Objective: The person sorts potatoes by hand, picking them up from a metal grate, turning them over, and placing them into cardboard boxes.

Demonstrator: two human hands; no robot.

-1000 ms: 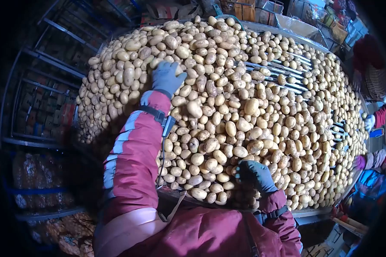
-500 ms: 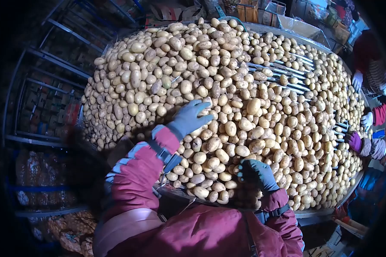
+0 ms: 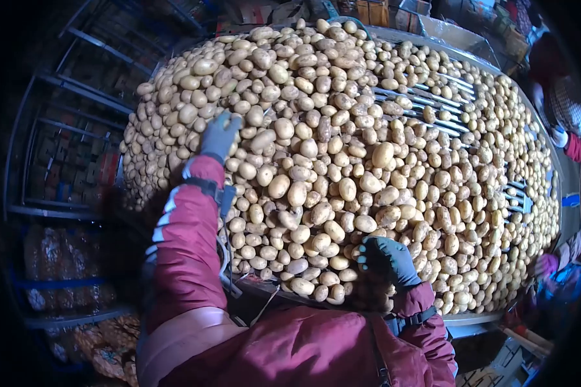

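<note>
A large heap of potatoes (image 3: 297, 193) spreads in front of me. My left hand (image 3: 219, 135), in a grey-blue glove, reaches onto the left part of the heap. Its fingers are partly spread and touch potatoes there. At the near edge, my right hand (image 3: 392, 259), in a dark grey-green glove, rests with its fingers curled down among the potatoes. What lies under its palm is in shadow and I cannot make it out.
Metal bars (image 3: 426, 106) show through gaps in the potatoes. A metal rack (image 3: 64, 129) stands to the left, with filled sacks (image 3: 64, 258) below. Co-workers stand along the right side; one gloved hand (image 3: 559, 137) is near the far edge. Crates (image 3: 372, 11) are at the back.
My left hand has moved left and away from me across the heap, from the middle to the left part. My right hand has stayed in place. Co-workers' hands at right have drawn back from the potatoes.
</note>
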